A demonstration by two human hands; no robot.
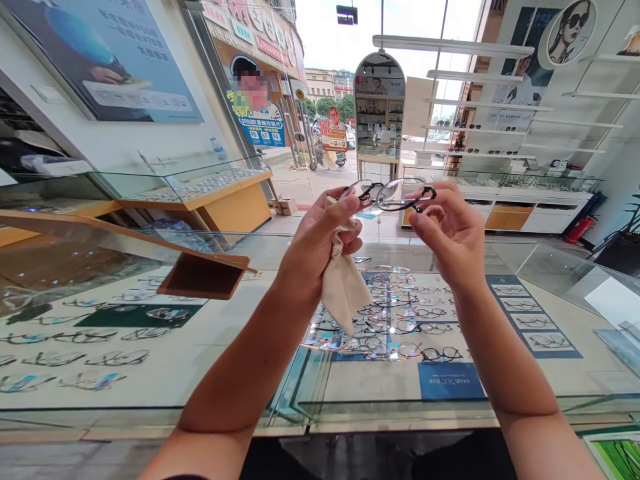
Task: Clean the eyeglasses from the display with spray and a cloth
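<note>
I hold a pair of black-rimmed glasses (395, 195) up at chest height above a glass display counter (400, 407). My right hand (450, 230) pinches the right end of the frame between thumb and fingers. My left hand (320, 233) is closed on a beige cleaning cloth (345, 287), with its thumb pressing the cloth against the left lens; the rest of the cloth hangs down below the hand.
Under the counter glass lie several rows of spectacle frames (395, 320) on a blue and white mat. A brown tray (203, 277) rests on the counter at left. More glass showcases (210, 187) and wall shelves (480, 107) stand behind, with the open shop entrance (325, 133) beyond.
</note>
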